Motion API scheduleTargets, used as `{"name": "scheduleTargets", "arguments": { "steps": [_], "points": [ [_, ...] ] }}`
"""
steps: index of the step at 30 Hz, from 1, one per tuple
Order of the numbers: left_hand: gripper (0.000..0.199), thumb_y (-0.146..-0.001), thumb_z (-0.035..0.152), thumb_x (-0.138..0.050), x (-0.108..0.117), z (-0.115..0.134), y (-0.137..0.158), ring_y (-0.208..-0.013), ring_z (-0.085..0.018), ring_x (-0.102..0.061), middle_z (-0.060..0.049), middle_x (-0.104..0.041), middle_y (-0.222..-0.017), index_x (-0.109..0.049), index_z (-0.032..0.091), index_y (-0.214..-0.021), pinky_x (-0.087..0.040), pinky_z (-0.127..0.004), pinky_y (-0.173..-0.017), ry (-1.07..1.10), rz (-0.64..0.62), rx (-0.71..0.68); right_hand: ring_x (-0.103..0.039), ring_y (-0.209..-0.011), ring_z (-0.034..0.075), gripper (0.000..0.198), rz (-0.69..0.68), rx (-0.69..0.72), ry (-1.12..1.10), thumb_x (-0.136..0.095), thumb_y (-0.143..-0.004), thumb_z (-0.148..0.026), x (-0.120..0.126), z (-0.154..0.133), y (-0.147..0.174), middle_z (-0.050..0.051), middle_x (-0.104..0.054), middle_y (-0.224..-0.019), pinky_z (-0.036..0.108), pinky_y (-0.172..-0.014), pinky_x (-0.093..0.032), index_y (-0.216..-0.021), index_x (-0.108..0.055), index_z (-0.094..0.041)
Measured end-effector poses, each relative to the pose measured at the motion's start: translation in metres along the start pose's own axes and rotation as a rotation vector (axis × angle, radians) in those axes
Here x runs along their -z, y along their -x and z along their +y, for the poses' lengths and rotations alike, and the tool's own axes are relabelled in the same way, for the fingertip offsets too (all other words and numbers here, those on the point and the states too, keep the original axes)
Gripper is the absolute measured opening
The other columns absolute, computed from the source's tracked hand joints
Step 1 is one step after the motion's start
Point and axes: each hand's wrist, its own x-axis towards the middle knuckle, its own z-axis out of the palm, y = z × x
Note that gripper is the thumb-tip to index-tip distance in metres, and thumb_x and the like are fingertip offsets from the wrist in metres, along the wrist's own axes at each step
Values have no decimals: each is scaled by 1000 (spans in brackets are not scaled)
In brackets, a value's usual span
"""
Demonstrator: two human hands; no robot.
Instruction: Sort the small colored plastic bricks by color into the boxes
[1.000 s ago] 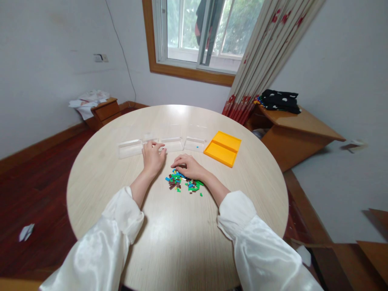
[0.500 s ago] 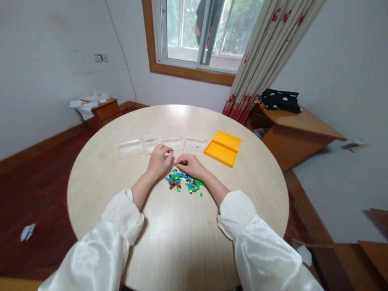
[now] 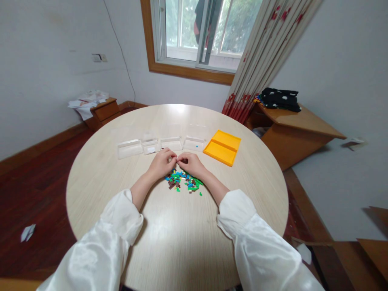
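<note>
Just beyond a loose pile of small toy bricks (image 3: 178, 180) in green, blue, brown and yellow, my two hands meet fingertip to fingertip. My left hand (image 3: 163, 163) is closed in a pinch, and so is my right hand (image 3: 190, 163); whatever is between the fingers is too small to make out. Past the hands stands a row of clear plastic boxes with lids raised: a left box (image 3: 129, 154), a smaller box (image 3: 150, 152) with a white piece inside, a middle box (image 3: 171, 146), and a right box (image 3: 190, 147) holding a tiny blue piece.
An open yellow case (image 3: 222, 153) lies to the right of the boxes on the round wooden table (image 3: 178, 234). Behind the table are a window and a curtain (image 3: 254, 60). A wooden desk (image 3: 291, 133) with black cloth stands at the right.
My left hand has moved right and slightly nearer, away from the smaller box, so its fingertips now meet those of my right hand. The right hand has barely moved.
</note>
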Motion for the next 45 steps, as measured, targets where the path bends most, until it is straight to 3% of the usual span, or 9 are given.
{"name": "scheduleTargets", "arguments": {
  "steps": [12,19,29,41,45],
  "points": [
    [15,-76,17,-50,0,-2,0,-70,-16,-54,-2,-55,-72,-65,17,-73,-46,-30,-70,-23,-56,16,-54,-59,10,16,2,-92,-70,-57,-67,-7,1,-2,0,-1,-65,-65,21,-60,-42,-74,-70,-14],
    [21,-74,15,-51,-3,-5,0,-69,-16,-55,-3,-59,-72,-67,15,-88,-46,-31,-71,-35,-31,39,-55,-63,10,21,45,-51,-137,-54,-72,-13,0,0,0,1,-65,-72,22,-62,-44,-88,-68,-12],
    [15,-78,24,-55,-1,-4,0,-68,-15,-54,-2,-58,-69,-67,17,-81,-44,-29,-70,-10,-74,6,-58,-67,11,19,137,-50,-181,-55,-74,-17,1,2,0,2,-66,-77,24,-64,-47,-91,-64,-14],
    [13,-79,26,-55,-1,-2,0,-67,-15,-53,-2,-58,-70,-64,18,-73,-43,-29,-66,5,2,4,-58,-67,11,22,173,-69,-222,-56,-72,-18,2,-4,0,1,-65,-76,23,-61,-46,-92,-65,-15],
    [10,-78,21,-55,0,-2,-1,-66,-14,-52,-2,-59,-71,-62,17,-73,-42,-28,-65,-13,81,29,-56,-65,10,26,190,-78,-228,-54,-71,-18,1,-2,-1,1,-63,-73,22,-60,-46,-95,-65,-15]
  ]
}}
